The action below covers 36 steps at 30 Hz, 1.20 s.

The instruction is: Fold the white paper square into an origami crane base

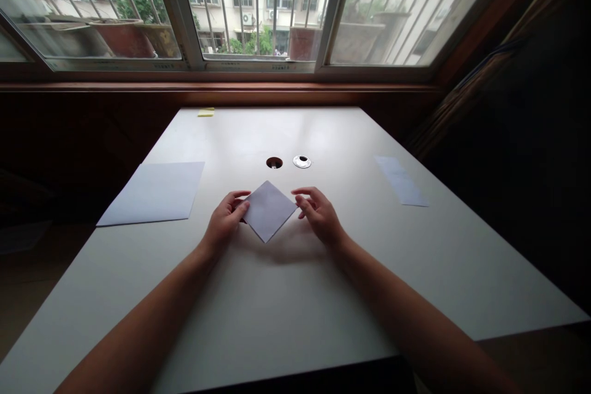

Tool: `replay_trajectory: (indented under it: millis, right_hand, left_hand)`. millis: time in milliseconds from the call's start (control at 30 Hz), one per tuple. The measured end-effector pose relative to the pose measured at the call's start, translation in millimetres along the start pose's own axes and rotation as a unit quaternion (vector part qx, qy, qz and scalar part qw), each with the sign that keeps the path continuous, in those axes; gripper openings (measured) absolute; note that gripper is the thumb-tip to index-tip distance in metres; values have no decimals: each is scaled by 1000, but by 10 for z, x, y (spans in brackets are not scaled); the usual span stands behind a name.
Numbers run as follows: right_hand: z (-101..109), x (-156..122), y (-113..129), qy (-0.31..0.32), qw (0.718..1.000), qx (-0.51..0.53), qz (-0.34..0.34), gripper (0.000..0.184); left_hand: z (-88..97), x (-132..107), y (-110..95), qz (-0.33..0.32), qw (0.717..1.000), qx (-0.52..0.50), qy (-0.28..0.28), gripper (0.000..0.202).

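A small white folded paper square (268, 212), turned so that one corner points toward me, is held up over the table and casts a shadow below it. My left hand (228, 212) grips its left corner, thumb on top and fingers behind. At the opposite corner, my right hand (317, 212) has its thumb and curled fingers at the paper's tip, with the index finger reaching out above. Some fingertips of both hands are hidden.
The white table (286, 314) carries a stack of white paper (154, 192) at left, a narrow paper strip (401, 180) at right and a yellow sticky-note pad (205, 112) at the far edge. Beyond the paper lie a cable hole (274, 165) and its round cover (301, 164). A barred window (258, 6) stands behind.
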State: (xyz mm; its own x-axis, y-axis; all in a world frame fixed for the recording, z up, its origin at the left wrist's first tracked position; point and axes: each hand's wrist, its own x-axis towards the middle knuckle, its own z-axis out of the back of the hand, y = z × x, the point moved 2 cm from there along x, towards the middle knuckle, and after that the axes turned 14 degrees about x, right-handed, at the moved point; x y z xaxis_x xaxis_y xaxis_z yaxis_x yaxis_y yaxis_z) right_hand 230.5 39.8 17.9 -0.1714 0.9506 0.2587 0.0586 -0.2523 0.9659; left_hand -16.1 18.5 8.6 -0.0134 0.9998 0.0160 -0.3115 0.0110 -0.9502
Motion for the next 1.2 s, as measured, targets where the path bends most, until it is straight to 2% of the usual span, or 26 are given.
replay_trajectory:
  millis: [133,233,300,533,633,800,900,1000,1067,1200]
  right_hand:
    - [40,-10,113,120,987,-32,105,33]
    - [49,-30,151,211,960,-78,165,40]
    - [44,-37,151,252,940,-122,196,37]
    - [-17,-92,141,326,877,-275,220,25]
    - [-44,-120,138,338,855,-329,215,20]
    - [-18,-83,108,330,855,-334,219,18]
    - [43,-42,84,330,859,-328,216,21]
    - [99,-15,59,323,867,-319,206,21]
    - [118,-4,33,318,877,-298,205,20]
    - [128,26,-52,311,899,-242,192,15]
  left_hand:
    - [11,28,44,-17,998,61,-13,39]
    - [7,23,26,-39,992,119,-5,34]
    - [7,19,4,-57,986,154,9,30]
    - [0,16,-19,-82,977,190,59,26]
    - [-32,-7,-33,-142,961,232,47,22]
    - [-67,-58,-81,-302,889,344,-27,16]
    - [-77,-76,-104,-363,855,370,-8,14]
    - [-105,-90,-105,-394,829,393,48,14]
    - [-125,-96,-90,-393,820,407,82,17]
    - [-132,-94,-61,-379,817,423,98,24]
